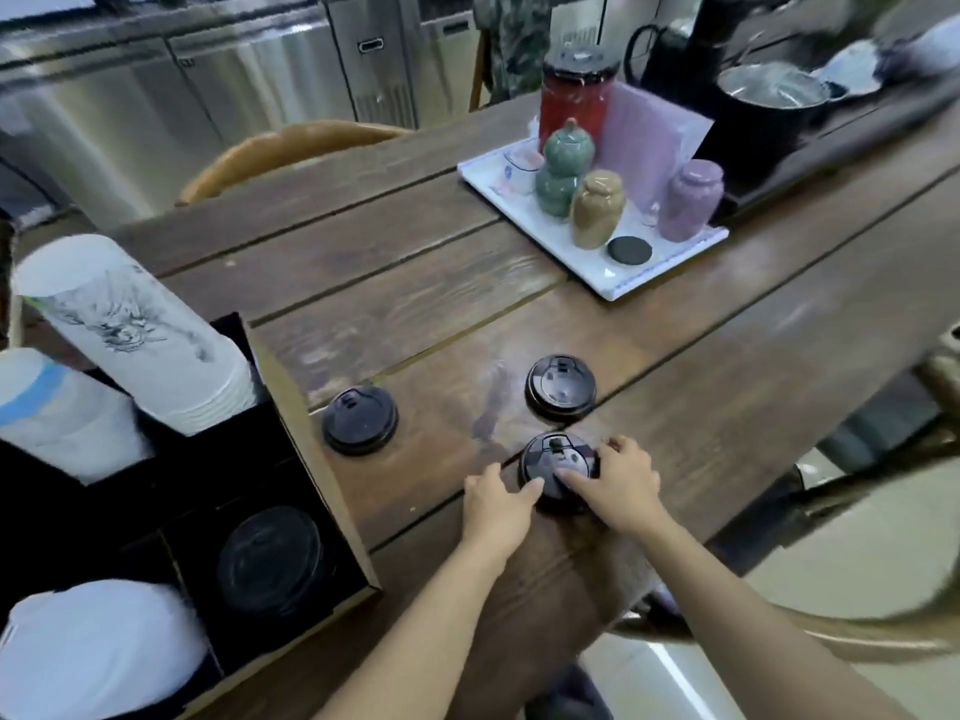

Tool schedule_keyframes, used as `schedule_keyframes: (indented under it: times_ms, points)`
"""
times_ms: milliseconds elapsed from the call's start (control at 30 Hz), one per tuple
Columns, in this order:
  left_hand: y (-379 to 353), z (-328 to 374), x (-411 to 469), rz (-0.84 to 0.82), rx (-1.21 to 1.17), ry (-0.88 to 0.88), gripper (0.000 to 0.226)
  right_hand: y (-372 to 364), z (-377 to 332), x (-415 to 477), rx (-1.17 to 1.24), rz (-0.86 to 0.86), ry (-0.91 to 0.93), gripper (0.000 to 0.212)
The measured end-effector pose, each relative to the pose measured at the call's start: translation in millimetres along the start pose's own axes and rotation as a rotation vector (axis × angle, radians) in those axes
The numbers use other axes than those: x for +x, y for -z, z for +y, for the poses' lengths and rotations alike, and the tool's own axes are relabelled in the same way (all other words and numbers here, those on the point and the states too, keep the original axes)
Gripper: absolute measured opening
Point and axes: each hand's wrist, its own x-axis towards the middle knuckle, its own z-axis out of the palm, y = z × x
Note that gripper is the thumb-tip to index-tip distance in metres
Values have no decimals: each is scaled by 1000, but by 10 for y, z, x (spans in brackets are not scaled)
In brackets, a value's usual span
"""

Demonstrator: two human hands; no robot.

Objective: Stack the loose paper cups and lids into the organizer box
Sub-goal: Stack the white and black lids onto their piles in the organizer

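Note:
Three black plastic lids lie on the wooden table (415, 314). The nearest lid (558, 462) is held from both sides: my left hand (496, 504) touches its left edge and my right hand (618, 491) grips its right rim with the thumb on top. A second lid (560, 388) lies just beyond it, and a third lid (359, 419) rests near the organizer box (311, 444) at the left. Inside the box stand a tall stack of white printed paper cups (140, 335), other white cup stacks (67, 413) (93, 652), and a stack of black lids (270, 561).
A white tray (597, 272) at the back right carries green, tan and purple ceramic jars, a red canister and a black coaster. Behind it are a dark pot and a kettle. A wooden chair back (291, 148) stands at the far side; the table's edge runs along the right.

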Motion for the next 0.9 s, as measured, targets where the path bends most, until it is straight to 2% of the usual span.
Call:
schedule_keyframes:
  times_ms: [100,200,333,400,467,700,900]
  points:
    - [-142,100,33,11,-50,5,52,-47,68,-1,45,-17,19,63]
    - [-241,171,86,106,-121,70,36,-46,33,1,170,44,33,51]
    - [-211,226,173,41,-518,214,21,27,-33,4,612,70,24,37]
    - [-158,313,171,12,-664,214,14,77,-66,47,702,113,61,34]
    - [-109,410,198,32,-738,180,18,140,-100,117,762,153,90,31]
    - [1,783,545,187,-555,-42,34,369,-144,561,756,211,56,31]
    - [-104,914,825,242,-444,-24,36,452,-132,955,625,77,-2,30]
